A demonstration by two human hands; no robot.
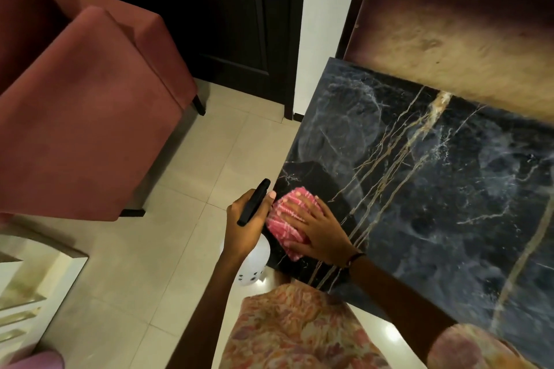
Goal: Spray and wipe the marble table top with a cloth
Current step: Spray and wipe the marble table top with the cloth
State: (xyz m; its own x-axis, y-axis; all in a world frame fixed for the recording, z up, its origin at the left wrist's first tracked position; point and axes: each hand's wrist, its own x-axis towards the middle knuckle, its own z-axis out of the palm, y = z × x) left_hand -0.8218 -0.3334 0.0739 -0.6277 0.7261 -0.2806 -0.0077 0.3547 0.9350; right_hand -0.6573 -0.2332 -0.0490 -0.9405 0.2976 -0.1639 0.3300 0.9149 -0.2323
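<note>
Under the right hand, a pink-and-white cloth lies bunched on the near left corner of the dark marble bench. That hand is spread flat, palm down, fingers extended across the cloth and pressing it against the stone; it clasps nothing. Just left of it, past the bench edge and over the tiled floor, the left hand is clenched around the black trigger head of a spray bottle. The bottle's white body hangs below this hand, beside the bench's side. Beyond the right hand, pale smeared streaks and gold veins cross the marble. A red armchair stands well to the left of the left hand.
</note>
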